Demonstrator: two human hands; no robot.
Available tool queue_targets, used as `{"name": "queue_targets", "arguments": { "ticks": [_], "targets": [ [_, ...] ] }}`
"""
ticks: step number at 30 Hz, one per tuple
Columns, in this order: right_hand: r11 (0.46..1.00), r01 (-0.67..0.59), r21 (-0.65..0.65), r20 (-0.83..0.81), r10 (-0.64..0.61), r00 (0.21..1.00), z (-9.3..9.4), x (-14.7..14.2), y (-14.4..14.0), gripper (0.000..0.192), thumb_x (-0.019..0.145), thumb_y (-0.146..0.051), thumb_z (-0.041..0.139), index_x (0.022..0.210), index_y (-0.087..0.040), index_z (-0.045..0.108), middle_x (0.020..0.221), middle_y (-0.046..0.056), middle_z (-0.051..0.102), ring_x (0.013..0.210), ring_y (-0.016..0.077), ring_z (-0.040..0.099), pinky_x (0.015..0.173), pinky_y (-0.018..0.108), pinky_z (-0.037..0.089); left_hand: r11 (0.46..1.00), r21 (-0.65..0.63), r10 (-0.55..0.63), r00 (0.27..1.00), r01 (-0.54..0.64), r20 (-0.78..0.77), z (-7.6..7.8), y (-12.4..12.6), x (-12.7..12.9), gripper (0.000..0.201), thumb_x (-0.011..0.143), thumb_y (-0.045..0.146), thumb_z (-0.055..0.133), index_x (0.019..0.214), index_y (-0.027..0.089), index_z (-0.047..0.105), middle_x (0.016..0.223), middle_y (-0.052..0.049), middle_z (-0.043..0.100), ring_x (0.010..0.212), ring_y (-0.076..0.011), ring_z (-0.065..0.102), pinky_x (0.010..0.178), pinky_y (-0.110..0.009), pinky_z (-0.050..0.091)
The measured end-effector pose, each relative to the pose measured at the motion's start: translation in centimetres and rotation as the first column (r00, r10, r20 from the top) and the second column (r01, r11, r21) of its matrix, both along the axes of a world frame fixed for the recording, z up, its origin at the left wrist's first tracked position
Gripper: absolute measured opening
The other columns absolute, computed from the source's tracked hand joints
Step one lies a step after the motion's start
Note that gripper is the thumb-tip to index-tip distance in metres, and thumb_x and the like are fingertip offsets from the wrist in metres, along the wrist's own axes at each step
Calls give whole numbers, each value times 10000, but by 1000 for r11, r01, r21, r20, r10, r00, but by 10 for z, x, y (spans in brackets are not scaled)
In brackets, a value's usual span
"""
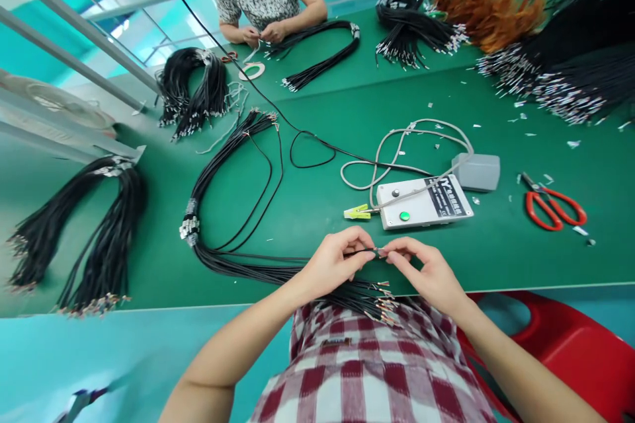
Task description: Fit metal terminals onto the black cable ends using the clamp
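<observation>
Near the table's front edge, my left hand (pixel 342 258) is closed on a black cable (pixel 358 252) just short of its stripped end. Close against it, my right hand (pixel 421 268) pinches the thin wire ends (pixel 381 252) at the cable's tip. The cable belongs to a bundle of black cables (pixel 218 175) that curves round to the left, tied with a whitish band (pixel 189 230). Loose ends with bare coppery wires (pixel 381 307) hang over the edge by my lap. Just beyond my hands lies a white tester box (pixel 417 205) with a green button and a yellow-green clip (pixel 358 212).
Red-handled scissors (pixel 553 206) and a grey adapter (pixel 477 172) lie to the right. Other cable bundles (pixel 104 218) rest at the left, and a large black pile (pixel 570 59) at the back right. Across the table a person (pixel 270 3) handles cables. Paper scraps are scattered about.
</observation>
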State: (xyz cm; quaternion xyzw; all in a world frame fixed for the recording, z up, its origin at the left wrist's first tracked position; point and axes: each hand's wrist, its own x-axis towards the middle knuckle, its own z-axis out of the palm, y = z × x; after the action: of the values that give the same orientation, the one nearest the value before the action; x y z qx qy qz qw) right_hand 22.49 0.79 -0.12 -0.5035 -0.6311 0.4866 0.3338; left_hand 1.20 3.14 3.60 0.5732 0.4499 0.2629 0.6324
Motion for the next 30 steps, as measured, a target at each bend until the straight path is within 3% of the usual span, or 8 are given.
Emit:
{"name": "queue_targets", "arguments": {
  "ticks": [4,6,10,12,14,17,23,30],
  "targets": [
    [999,10,32,-4,-10,1000,1,-11,6,232,971,-390,543,1043,-230,695,1030,49,752,882,189,690,814,316,532,977,-181,135,986,-116,95,-7,-3,-2,374,768,468,762,803,138,590,629,10,603,438,-71,531,415,-177,353],
    [991,-132,23,63,131,989,2,-16,6,235,984,-368,518,1065,-246,702,1077,42,747,963,201,683,879,332,515,965,-200,194,976,-171,100,-9,-4,-3,395,745,477,785,802,110,648,606,-7,613,436,-73,530,411,-179,341],
    [888,-433,-156,42,444,895,5,-16,7,235,983,-345,512,986,-269,734,969,5,769,877,191,700,831,323,525,950,-221,255,958,-221,135,-11,-6,-6,408,800,476,742,909,83,728,588,-17,620,412,-54,466,421,-191,306],
    [924,-337,-182,-45,335,941,5,-15,11,231,973,-372,530,982,-254,728,956,16,769,889,195,704,816,319,531,955,-207,246,956,-212,157,-12,-7,-6,412,827,475,718,960,85,738,620,-21,626,424,-43,440,435,-194,294],
    [979,-128,-162,-129,107,986,5,-16,17,233,944,-412,577,1005,-234,715,972,40,763,920,204,700,821,327,536,963,-185,231,957,-198,175,-12,-8,-6,426,841,482,701,996,87,739,635,-12,601,444,-38,417,447,-195,283],
    [985,27,-170,-288,-76,955,6,-21,24,266,898,-442,645,1032,-222,711,937,51,752,834,185,690,782,327,552,966,-176,222,958,-191,181,-11,-8,-3,460,837,507,697,1000,79,736,619,12,530,462,-38,377,446,-197,248],
    [972,-10,-236,-466,-104,879,10,-35,25,287,884,-442,676,1103,-265,732,1026,39,737,852,161,698,840,330,577,973,-166,192,965,-163,178,-10,-9,-2,484,854,530,663,999,72,724,592,16,516,454,-40,320,441,-210,206],
    [980,-3,-197,-524,-103,845,4,-37,23,158,851,-372,736,947,-247,722,959,15,725,831,150,717,810,292,587,969,-181,201,961,-167,189,-12,-11,-3,463,854,531,663,967,84,702,598,16,520,463,-44,328,444,-207,207]
  ]
}}
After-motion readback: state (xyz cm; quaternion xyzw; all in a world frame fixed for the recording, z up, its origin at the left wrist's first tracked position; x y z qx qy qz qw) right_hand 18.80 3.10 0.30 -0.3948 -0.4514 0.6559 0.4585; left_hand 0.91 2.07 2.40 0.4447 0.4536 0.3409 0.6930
